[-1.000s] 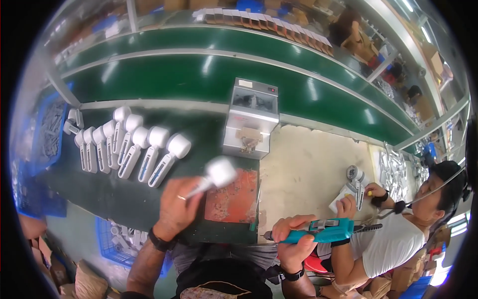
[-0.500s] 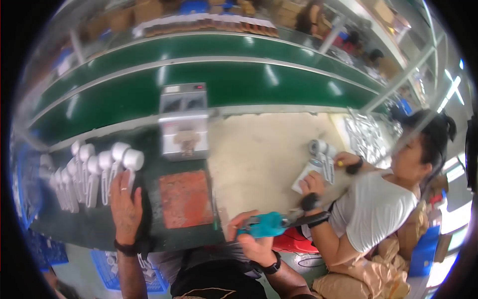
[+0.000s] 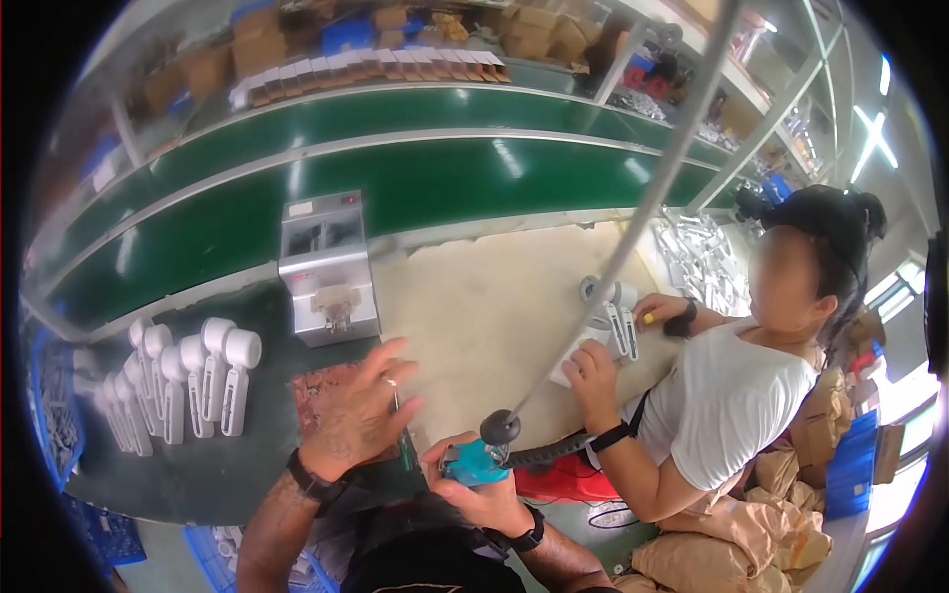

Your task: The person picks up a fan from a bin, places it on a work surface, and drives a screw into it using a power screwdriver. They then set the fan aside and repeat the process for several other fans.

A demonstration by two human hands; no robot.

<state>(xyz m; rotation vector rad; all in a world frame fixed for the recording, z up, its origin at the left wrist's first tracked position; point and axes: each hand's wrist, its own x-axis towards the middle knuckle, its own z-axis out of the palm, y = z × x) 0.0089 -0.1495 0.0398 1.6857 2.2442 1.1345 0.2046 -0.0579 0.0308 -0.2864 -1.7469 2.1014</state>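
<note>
My left hand (image 3: 354, 415) is held over the red mat (image 3: 318, 387), its fingers spread and nothing in them. It covers much of the mat. Near the bench's front edge, my right hand (image 3: 486, 502) is wrapped round a teal power screwdriver (image 3: 473, 463). A black coiled cord (image 3: 549, 453) runs from the tool toward the right, and a black ball (image 3: 500, 427) on a thin line is at its upper end. To the left of my left hand stand several white long-handled parts with round heads (image 3: 235, 381), grouped in rows on the dark bench top.
A silver machine (image 3: 331, 287) stands behind the red mat. At right, a co-worker's hand (image 3: 591, 374) is by several white parts (image 3: 621, 326) on the pale board (image 3: 465, 296). Blue crates (image 3: 203, 544) and brown sacks (image 3: 707, 539) sit below bench level.
My left hand has left the white parts and moved right, over the red mat. The teal screwdriver in my right hand has turned, and its hanging line now crosses the view.
</note>
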